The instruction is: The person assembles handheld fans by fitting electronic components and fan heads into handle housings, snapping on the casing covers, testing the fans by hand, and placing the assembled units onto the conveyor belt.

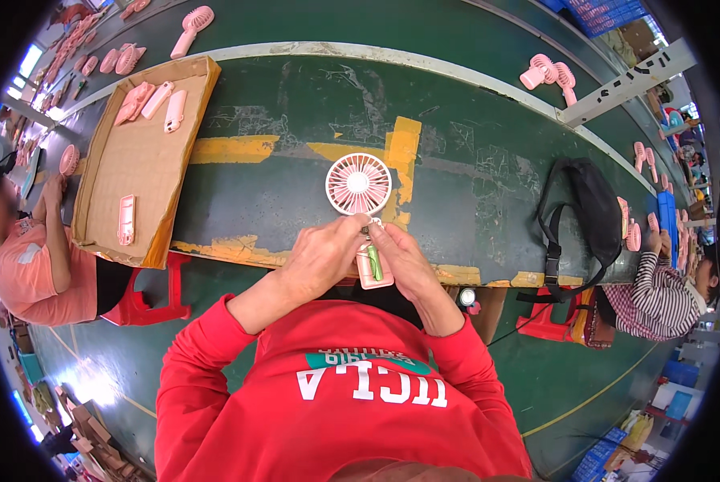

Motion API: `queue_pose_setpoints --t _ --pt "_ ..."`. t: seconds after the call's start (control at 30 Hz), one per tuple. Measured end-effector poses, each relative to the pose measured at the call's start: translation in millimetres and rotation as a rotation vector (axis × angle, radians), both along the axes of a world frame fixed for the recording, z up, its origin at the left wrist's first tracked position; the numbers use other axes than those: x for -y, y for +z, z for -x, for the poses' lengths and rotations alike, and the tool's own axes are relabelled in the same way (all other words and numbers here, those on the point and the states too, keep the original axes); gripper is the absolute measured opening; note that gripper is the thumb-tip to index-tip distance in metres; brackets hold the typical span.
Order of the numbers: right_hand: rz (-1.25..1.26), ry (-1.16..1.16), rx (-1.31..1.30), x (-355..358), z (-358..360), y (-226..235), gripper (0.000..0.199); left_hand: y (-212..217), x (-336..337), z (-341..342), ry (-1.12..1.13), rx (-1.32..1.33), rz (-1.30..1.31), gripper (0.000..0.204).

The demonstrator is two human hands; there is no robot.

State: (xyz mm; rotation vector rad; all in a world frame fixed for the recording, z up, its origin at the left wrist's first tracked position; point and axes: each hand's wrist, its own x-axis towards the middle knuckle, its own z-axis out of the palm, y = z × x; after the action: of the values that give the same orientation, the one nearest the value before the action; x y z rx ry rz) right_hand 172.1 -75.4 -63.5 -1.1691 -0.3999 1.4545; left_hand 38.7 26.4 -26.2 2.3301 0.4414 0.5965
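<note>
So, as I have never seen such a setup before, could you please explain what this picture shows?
There is no machine here: a person works bare-handed. The one picture comes from a wide fisheye camera worn on the head, looking down, so straight edges bend near the rim.

The left hand and right hand together hold a small pink and white fan near its neck. Its handle shows a green piece.

On the dark green table, a shallow cardboard tray with several pink parts lies to the left, and a black bag to the right.
</note>
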Motion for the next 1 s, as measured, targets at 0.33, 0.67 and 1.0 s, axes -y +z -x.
queue_pose_setpoints --t 0.33,0.67,1.0 --pt "-0.074 -0.172 -0.154 -1.5 12.1 0.0 0.027 -27.0 11.9 28.1 0.044 0.091 -0.150 0.033" --pt "-0.067 -0.241 -0.092 -1.5 23.7 -1.1 0.029 -26.4 29.1 28.6 0.055 -0.066 -0.333 0.046" --pt "-0.058 -0.267 0.044 -8.4 30.9 -8.3 0.026 -21.5 22.4 31.8 0.083 -0.028 -0.232 0.039"
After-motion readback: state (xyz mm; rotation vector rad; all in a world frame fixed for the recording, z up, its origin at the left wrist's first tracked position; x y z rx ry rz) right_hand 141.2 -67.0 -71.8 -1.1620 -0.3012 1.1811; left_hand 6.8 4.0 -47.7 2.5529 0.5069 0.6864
